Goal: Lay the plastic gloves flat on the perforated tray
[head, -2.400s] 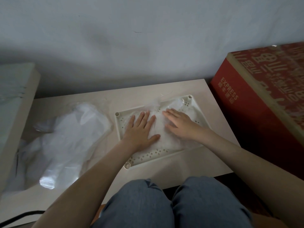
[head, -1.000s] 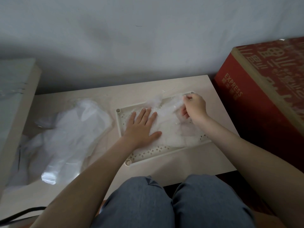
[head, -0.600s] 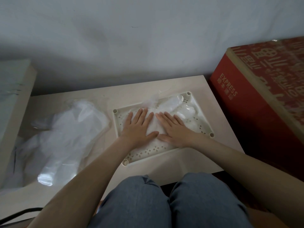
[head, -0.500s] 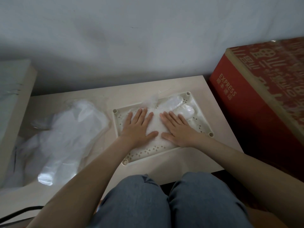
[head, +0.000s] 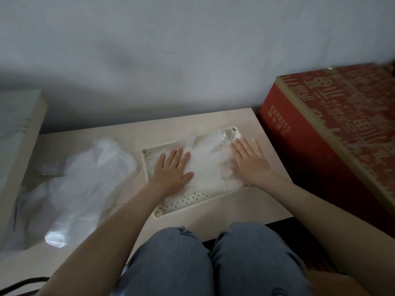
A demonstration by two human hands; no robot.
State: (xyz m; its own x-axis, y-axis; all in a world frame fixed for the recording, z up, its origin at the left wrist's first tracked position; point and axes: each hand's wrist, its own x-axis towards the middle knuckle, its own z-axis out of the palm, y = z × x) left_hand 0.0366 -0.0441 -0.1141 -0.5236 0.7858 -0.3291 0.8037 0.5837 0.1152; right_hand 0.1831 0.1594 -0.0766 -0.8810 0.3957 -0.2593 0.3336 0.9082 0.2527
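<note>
A cream perforated tray (head: 186, 200) lies on the low table in front of me. Clear plastic gloves (head: 208, 165) are spread over its middle, their finger ends reaching the far rim. My left hand (head: 173, 169) rests palm down on the gloves' left part, fingers apart. My right hand (head: 249, 160) presses flat on their right part near the tray's right edge. Neither hand grips anything.
A heap of clear plastic gloves in a bag (head: 79, 184) lies on the table (head: 256, 124) left of the tray. A red EXPRESS carton (head: 333, 133) stands close on the right. A pale box (head: 17, 133) borders the left side. My knees (head: 205, 259) sit below the table's front edge.
My right hand slid rightward across the gloves, from beside my left hand to the tray's right edge. My left hand stayed pressed in place.
</note>
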